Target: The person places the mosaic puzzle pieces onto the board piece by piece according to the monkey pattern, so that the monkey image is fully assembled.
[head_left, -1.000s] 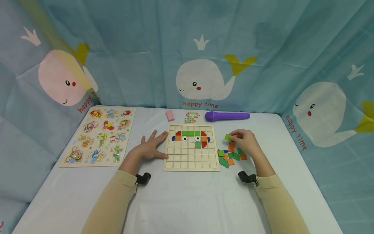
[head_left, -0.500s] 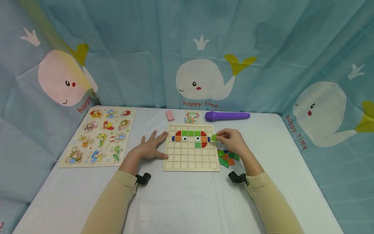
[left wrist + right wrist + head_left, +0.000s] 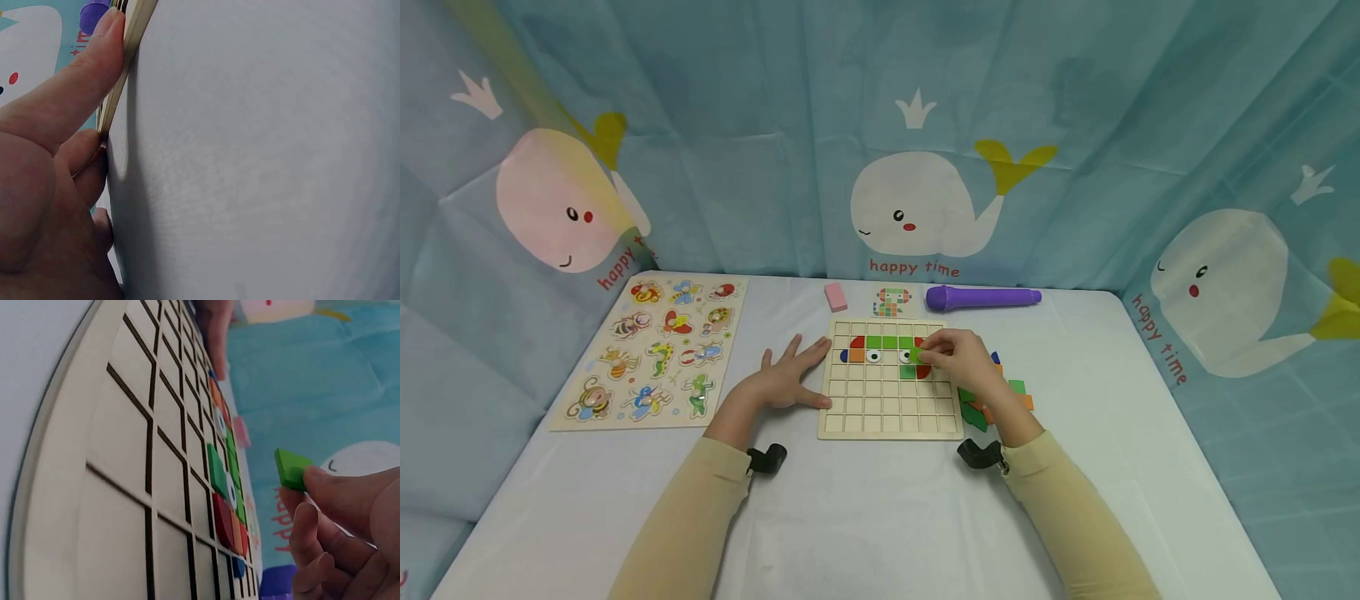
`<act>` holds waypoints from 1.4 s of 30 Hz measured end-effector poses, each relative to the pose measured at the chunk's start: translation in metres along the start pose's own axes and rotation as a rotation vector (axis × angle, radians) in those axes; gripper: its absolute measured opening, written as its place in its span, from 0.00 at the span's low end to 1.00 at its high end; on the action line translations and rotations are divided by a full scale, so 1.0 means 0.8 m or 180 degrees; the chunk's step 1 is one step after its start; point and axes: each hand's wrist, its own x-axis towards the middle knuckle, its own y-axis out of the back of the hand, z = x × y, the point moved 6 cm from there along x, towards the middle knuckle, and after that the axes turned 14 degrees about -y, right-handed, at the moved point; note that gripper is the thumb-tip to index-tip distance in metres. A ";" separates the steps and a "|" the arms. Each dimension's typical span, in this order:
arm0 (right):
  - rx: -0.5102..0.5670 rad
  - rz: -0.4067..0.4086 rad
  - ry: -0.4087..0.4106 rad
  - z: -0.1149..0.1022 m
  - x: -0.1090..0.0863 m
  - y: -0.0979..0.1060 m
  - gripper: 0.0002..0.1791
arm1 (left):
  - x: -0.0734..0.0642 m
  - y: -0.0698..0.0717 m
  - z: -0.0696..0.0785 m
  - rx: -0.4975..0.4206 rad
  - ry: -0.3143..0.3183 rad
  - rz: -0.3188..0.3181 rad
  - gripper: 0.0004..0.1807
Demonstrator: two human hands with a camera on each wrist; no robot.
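A wooden grid board (image 3: 880, 408) lies mid-table, with red, green, orange, blue and eye-printed tiles set in its upper rows. Between thumb and fingertips my right hand (image 3: 961, 358) pinches a light green square tile (image 3: 291, 469), held above the board's upper right part. That hand hides some of the tiles beneath it in the head view. My left hand (image 3: 782, 379) lies with fingers spread at the board's left edge, thumb and forefinger touching it. In the left wrist view, the left thumb (image 3: 94, 72) rests along the board's edge (image 3: 128, 62).
Loose tiles (image 3: 976, 415) lie right of the board, partly under the right wrist. Behind the board are a pink block (image 3: 836, 297), a pattern card (image 3: 892, 302) and a purple toy microphone (image 3: 983, 297). An insect puzzle board (image 3: 655, 354) lies at left.
My right hand has carried the green tile leftward from the loose tiles to over the board's upper right. My left hand stays in place at the board's edge.
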 end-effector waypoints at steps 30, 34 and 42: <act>-0.0361 -0.0159 0.0283 -0.041 0.023 -0.075 0.04 | 0.000 0.001 0.002 0.0033 0.0005 -0.0022 0.63; -0.0551 -0.0102 0.0317 -0.046 0.022 -0.079 0.04 | 0.000 0.002 0.003 0.0031 0.0009 -0.0027 0.63; -0.0927 -0.0021 0.0349 -0.054 0.018 -0.088 0.04 | 0.000 0.001 0.002 0.0005 0.0020 -0.0040 0.63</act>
